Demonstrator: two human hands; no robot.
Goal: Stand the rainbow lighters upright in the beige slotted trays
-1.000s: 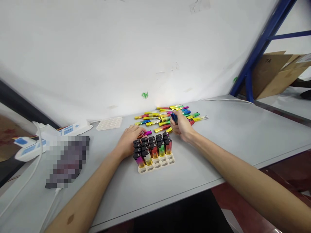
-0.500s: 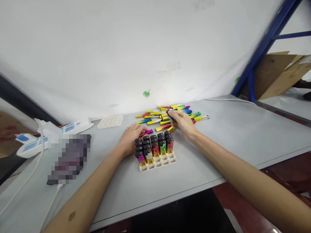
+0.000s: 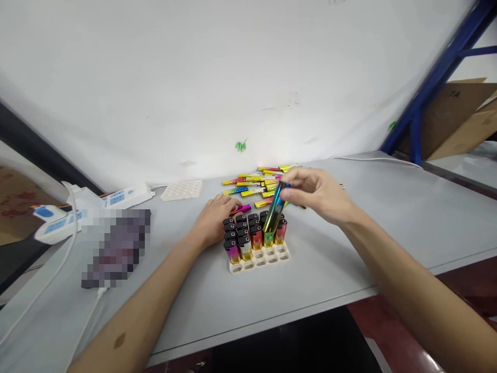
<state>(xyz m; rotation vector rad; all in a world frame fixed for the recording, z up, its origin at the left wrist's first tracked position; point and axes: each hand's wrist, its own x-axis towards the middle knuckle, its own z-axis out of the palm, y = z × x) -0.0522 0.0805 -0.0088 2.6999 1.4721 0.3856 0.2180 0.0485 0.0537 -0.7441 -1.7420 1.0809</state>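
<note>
My right hand (image 3: pixel 320 194) pinches a blue-to-yellow metallic lighter (image 3: pixel 275 211) by its upper end. The lighter is tilted, with its lower end over the front part of a cream holder (image 3: pixel 236 269). Upright lighters with black tops fill the holder's back rows, among them a purple one (image 3: pixel 233 254) and a clear-yellow one (image 3: pixel 246 250). Several front slots hold nothing. Behind the holder's left side, my left hand (image 3: pixel 215 217) has its fingers closed on a magenta lighter (image 3: pixel 243 208). Part of that lighter is hidden by the fingers.
A pile of shiny lighters (image 3: pixel 252 184) lies behind the holder by the wall. A second cream holder (image 3: pixel 181 190) is at the back left. Farther left are white power strips (image 3: pixel 126 199), a cable and a blurred dark item (image 3: pixel 116 248). The table's front edge (image 3: pixel 272 327) is near me.
My right hand has come from the pile towards me, carrying the blue-and-yellow lighter over the holder. My left hand stays by the magenta lighter. The view has shifted slightly.
</note>
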